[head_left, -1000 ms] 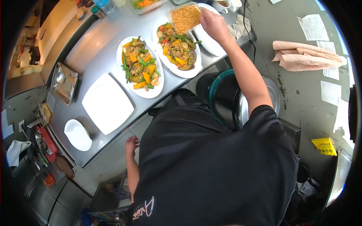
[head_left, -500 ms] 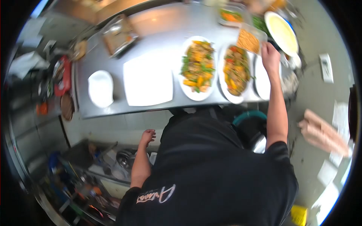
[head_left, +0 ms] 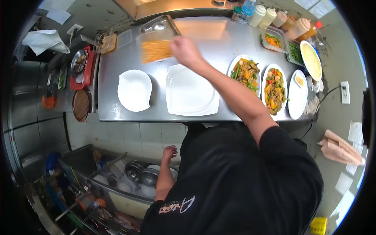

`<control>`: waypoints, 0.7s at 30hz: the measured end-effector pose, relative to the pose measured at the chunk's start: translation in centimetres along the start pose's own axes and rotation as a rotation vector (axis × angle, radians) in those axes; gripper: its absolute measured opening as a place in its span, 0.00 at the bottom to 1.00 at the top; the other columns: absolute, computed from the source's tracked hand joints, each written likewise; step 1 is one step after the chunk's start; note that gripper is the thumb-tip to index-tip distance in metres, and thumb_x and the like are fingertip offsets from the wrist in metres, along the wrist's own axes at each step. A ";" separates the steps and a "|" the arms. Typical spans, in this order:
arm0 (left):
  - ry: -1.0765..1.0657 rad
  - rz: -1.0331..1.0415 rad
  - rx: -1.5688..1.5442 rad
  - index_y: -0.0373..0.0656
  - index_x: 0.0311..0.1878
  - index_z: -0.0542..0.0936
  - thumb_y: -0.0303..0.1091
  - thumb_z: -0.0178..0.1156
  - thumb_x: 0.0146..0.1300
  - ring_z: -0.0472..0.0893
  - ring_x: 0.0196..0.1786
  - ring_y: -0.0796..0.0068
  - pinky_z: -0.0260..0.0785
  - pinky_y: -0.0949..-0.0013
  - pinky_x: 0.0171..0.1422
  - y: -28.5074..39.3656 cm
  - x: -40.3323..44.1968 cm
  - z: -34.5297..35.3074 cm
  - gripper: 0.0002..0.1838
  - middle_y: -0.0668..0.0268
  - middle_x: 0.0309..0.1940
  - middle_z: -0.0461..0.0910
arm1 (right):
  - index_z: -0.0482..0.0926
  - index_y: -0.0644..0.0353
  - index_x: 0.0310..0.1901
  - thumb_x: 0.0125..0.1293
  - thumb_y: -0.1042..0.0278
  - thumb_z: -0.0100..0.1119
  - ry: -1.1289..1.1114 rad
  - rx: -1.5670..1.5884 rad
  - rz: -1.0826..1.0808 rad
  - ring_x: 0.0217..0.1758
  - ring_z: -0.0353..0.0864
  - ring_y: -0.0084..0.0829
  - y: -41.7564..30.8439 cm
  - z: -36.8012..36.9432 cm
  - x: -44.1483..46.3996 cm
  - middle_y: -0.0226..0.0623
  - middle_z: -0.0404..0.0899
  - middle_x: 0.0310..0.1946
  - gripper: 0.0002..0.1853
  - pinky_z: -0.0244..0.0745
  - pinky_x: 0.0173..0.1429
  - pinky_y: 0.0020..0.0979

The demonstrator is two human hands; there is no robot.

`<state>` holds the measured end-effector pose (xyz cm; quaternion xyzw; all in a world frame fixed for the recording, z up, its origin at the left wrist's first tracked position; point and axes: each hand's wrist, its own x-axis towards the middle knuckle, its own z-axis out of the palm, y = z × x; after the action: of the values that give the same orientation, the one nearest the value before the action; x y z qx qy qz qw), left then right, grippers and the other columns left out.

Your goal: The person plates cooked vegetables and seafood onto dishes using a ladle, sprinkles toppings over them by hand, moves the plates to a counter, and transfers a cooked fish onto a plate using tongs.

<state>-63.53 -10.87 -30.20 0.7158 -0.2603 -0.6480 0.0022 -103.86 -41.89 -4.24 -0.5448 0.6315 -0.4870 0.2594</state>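
Note:
My right hand [head_left: 186, 51] is closed on the right edge of a clear plastic container [head_left: 154, 50] of thin orange strips, blurred by motion. It hangs above the back left of the steel table [head_left: 219, 43]. Below it are a white curved bowl [head_left: 134, 90] and a square white plate [head_left: 192, 94], both bare. My forearm passes over the plate's right corner. Lower down, below the table's front edge, my left hand [head_left: 169, 152] hangs beside my body, fingers loosely bent and apart, holding nothing.
Two oval plates of mixed food [head_left: 246, 74] [head_left: 275, 92] stand at right, beside a white oval plate [head_left: 297, 100] with a small dish. Sauce bottles [head_left: 270, 17] and vegetable tubs [head_left: 273, 40] line the back right. A metal tray [head_left: 174, 26] lies behind the container.
My right hand has swung from the table's right end to the back left, carrying the container of orange strips from beside the oval plates. My left hand still hangs low. The view has shifted.

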 end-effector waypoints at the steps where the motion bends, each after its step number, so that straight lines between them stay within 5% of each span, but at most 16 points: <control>1: 0.007 -0.002 -0.009 0.42 0.60 0.76 0.38 0.49 0.74 0.83 0.47 0.64 0.77 0.58 0.49 -0.1 0.4 -0.9 0.17 0.60 0.50 0.82 | 0.82 0.69 0.36 0.67 0.66 0.54 -0.007 -0.010 0.001 0.33 0.84 0.52 -1.2 3.1 1.4 0.59 0.82 0.30 0.13 0.78 0.42 0.46; 4: 0.012 0.004 -0.076 0.42 0.63 0.74 0.39 0.48 0.74 0.83 0.49 0.62 0.77 0.56 0.51 -0.6 1.7 -3.9 0.19 0.58 0.54 0.82 | 0.84 0.70 0.33 0.64 0.67 0.53 0.047 0.045 -0.052 0.37 0.84 0.61 -2.3 13.0 5.6 0.64 0.81 0.31 0.14 0.78 0.47 0.53; 12: -0.065 -0.035 -0.173 0.42 0.64 0.74 0.41 0.53 0.73 0.84 0.48 0.61 0.78 0.57 0.48 -3.0 4.1 -11.0 0.21 0.57 0.54 0.82 | 0.83 0.72 0.36 0.67 0.67 0.52 -0.179 -0.284 0.067 0.38 0.84 0.58 3.3 27.4 9.1 0.62 0.83 0.36 0.15 0.80 0.47 0.51; 14: -0.063 -0.034 -0.171 0.41 0.62 0.75 0.40 0.54 0.72 0.84 0.45 0.61 0.79 0.57 0.46 -3.2 4.9 -12.5 0.20 0.58 0.51 0.83 | 0.83 0.71 0.41 0.68 0.69 0.51 -0.390 0.023 0.285 0.37 0.85 0.56 3.7 26.4 10.1 0.60 0.84 0.37 0.14 0.80 0.48 0.50; 16: -0.088 -0.074 -0.034 0.40 0.60 0.76 0.40 0.54 0.72 0.85 0.43 0.61 0.79 0.57 0.43 -3.0 5.3 -14.5 0.19 0.57 0.49 0.83 | 0.83 0.68 0.46 0.68 0.72 0.51 -0.316 0.015 0.179 0.36 0.86 0.52 4.2 24.9 10.2 0.56 0.85 0.36 0.13 0.80 0.48 0.48; 17: -0.115 -0.102 0.101 0.40 0.58 0.77 0.40 0.53 0.72 0.85 0.42 0.62 0.79 0.57 0.42 -2.3 5.9 -15.4 0.18 0.57 0.48 0.84 | 0.84 0.65 0.49 0.67 0.73 0.52 -0.134 -0.150 -0.048 0.36 0.86 0.49 4.8 23.1 10.4 0.52 0.85 0.35 0.14 0.80 0.48 0.46; 19: -0.249 -0.116 0.386 0.39 0.55 0.78 0.40 0.53 0.72 0.86 0.41 0.63 0.79 0.59 0.40 1.1 6.4 -16.4 0.17 0.57 0.47 0.84 | 0.84 0.56 0.53 0.66 0.71 0.54 -0.234 -0.718 -0.033 0.50 0.83 0.47 3.7 17.8 11.2 0.50 0.83 0.44 0.16 0.77 0.57 0.45; 21: -0.462 -0.107 0.706 0.38 0.52 0.78 0.41 0.52 0.73 0.86 0.40 0.65 0.79 0.61 0.38 7.2 3.1 -16.8 0.17 0.56 0.45 0.85 | 0.85 0.51 0.55 0.66 0.70 0.55 -0.297 -0.868 -0.013 0.65 0.71 0.47 3.5 14.3 10.9 0.50 0.75 0.58 0.17 0.70 0.64 0.47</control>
<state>-50.52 -23.83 -27.94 0.5211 -0.4225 -0.6615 -0.3352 -96.05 -57.12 -10.73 -0.6709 0.7296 -0.0957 0.0918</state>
